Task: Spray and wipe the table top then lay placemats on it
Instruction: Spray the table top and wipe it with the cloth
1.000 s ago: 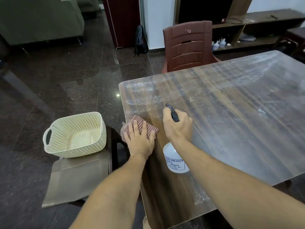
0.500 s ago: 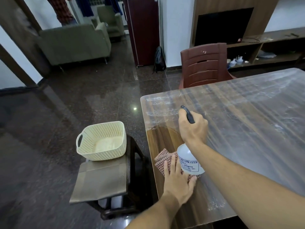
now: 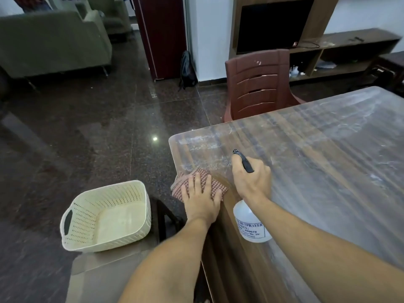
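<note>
Dark polished floor tiles (image 3: 98,132) fill the left of my view, with a cream perforated basket (image 3: 105,215) standing empty on a low stool beside the table. My left hand (image 3: 202,199) lies flat, fingers spread, pressing a red checked cloth (image 3: 196,181) onto the table top (image 3: 317,160) near its left edge. Just right of it, my right hand (image 3: 251,178) is wrapped around the neck of a white spray bottle (image 3: 250,221), black nozzle pointing away over the smeared surface. Beyond the table stands a brown plastic chair (image 3: 260,84).
</note>
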